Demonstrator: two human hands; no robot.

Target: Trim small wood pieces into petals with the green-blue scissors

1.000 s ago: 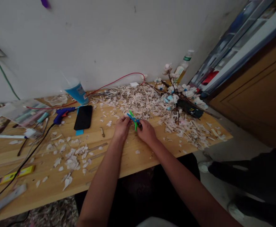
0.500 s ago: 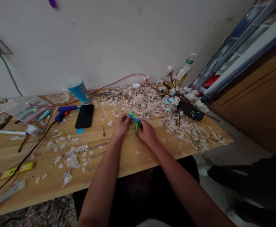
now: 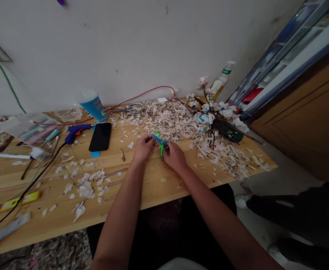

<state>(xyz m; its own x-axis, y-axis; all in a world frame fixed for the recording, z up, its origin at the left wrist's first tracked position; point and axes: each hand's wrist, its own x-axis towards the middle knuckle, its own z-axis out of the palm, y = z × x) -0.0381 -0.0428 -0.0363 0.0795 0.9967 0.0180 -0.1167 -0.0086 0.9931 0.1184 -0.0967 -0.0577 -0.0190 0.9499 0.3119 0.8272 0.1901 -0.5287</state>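
My right hand [image 3: 175,155] is closed around the handles of blue and green scissors [image 3: 161,141], whose blades point up and left. Close by the blade tips, my left hand [image 3: 144,146] is closed with thumb and fingertips pinched together. What they pinch is too small to make out. Beyond both hands spreads a heap of pale, dry shavings [image 3: 170,118] that look like petals or shell pieces. Both forearms reach over the front edge of the wooden table [image 3: 153,191].
A blue cup [image 3: 93,109], a black phone [image 3: 100,137] and a blue glue gun [image 3: 74,133] stand or lie to the left. Branches with white flowers [image 3: 206,108] and a bottle [image 3: 222,80] are at the back right. Another person's dark-clothed legs [image 3: 290,213] show at right.
The scissors' blades have come closer together. Both hands stay in nearly the same place, and the camera view has shifted slightly.
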